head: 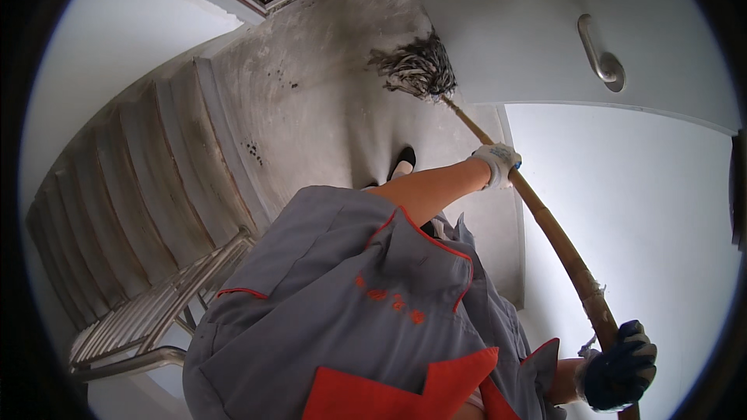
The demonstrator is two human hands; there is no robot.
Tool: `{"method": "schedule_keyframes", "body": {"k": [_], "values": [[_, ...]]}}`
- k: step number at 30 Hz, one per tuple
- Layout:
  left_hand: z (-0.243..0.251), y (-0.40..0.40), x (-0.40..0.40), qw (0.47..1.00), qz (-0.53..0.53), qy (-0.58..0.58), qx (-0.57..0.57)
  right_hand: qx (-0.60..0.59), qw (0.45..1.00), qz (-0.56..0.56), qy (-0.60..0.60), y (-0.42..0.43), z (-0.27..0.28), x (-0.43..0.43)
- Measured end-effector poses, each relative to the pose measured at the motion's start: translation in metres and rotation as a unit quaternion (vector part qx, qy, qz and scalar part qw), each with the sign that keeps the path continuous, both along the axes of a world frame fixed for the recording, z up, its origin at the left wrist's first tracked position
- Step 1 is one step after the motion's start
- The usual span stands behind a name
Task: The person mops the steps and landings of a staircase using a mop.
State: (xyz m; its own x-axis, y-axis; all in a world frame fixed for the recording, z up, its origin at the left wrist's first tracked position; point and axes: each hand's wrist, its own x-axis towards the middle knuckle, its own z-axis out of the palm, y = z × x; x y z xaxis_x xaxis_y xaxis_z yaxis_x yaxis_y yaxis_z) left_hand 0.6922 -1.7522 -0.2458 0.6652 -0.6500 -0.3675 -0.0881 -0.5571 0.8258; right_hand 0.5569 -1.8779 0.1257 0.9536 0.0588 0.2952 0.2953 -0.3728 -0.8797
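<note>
Both of my gloved hands hold the bamboo handle (553, 227) of a string mop. My left hand (496, 164), in a white knit glove, reaches across my body and grips the lower part of the pole. Higher up, close to the pole's top end, my right hand (620, 367) wraps around it in a glove with a dark blue coated face. The mop head (417, 67), a mass of dark grey and blackened strands, rests on the concrete floor (327, 87) against the bottom of a pale grey door. A frayed white tie hangs from the pole near my right hand.
The door (525, 29) on the right bears a metal lever handle (601, 55). To the left, concrete stairs (134, 186) lie beside a metal railing (169, 315). Dark specks (254, 151) dot the floor. A white wall (630, 204) runs close along the pole.
</note>
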Motion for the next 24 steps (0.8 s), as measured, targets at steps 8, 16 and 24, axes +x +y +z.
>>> {"method": "schedule_keyframes", "body": {"k": [8, 16, 24], "values": [[0.003, 0.075, -0.082, 0.999, 0.011, 0.03, 0.044, 0.1, 0.994, -0.043, -0.02, 0.038, -0.011, -0.014], [-0.034, 0.193, -0.175, 0.979, 0.153, 0.071, 0.116, 0.262, 0.955, 0.098, 0.1, 0.084, -0.093, -0.031], [-0.111, 0.24, -0.296, 0.94, 0.262, 0.102, 0.192, 0.226, 0.937, 0.154, 0.219, 0.111, -0.155, -0.075]]}}
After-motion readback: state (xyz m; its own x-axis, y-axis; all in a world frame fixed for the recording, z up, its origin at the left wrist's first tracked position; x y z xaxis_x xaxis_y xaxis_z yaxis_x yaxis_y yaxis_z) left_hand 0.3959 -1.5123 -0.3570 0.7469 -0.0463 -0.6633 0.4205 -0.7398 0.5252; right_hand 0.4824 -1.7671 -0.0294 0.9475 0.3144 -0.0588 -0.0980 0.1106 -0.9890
